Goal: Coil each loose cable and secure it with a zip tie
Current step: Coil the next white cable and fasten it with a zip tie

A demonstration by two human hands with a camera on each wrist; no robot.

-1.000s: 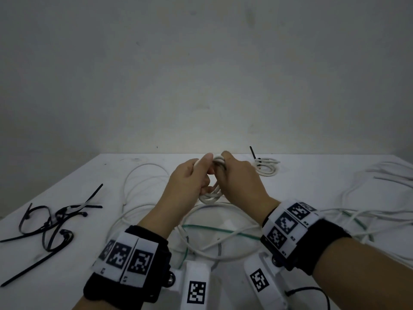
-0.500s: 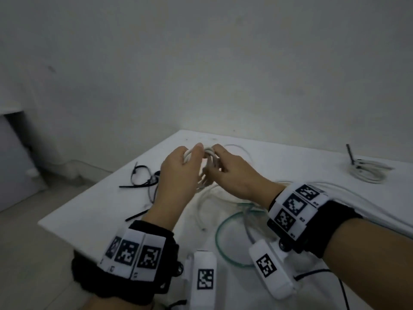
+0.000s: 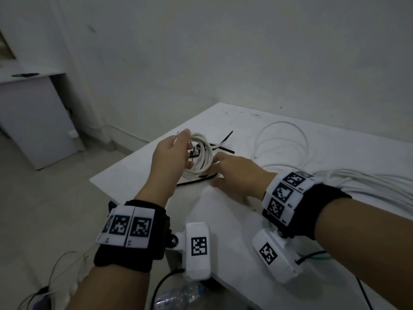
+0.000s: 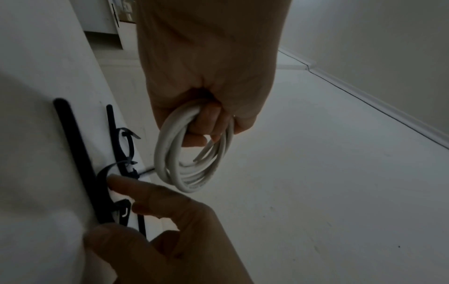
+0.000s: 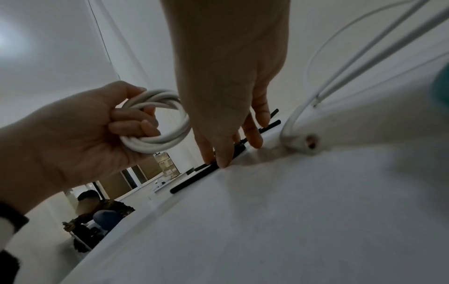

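The left hand (image 3: pixel 171 156) holds a small white cable coil (image 3: pixel 202 153) tight in its curled fingers, up above the near left corner of the white table (image 3: pixel 290 220). The right hand (image 3: pixel 237 177) reaches down with straight fingers touching the black zip ties (image 5: pixel 213 169) lying there.

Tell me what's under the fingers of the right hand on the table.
Black zip ties lie on the white table beneath the right hand's straight fingertips, which touch one. The hand covers the ties' middle parts.

Dim room: white wall (image 3: pixel 223 52), pale floor (image 3: pixel 55 198), grey cabinet (image 3: pixel 33 117) at left.
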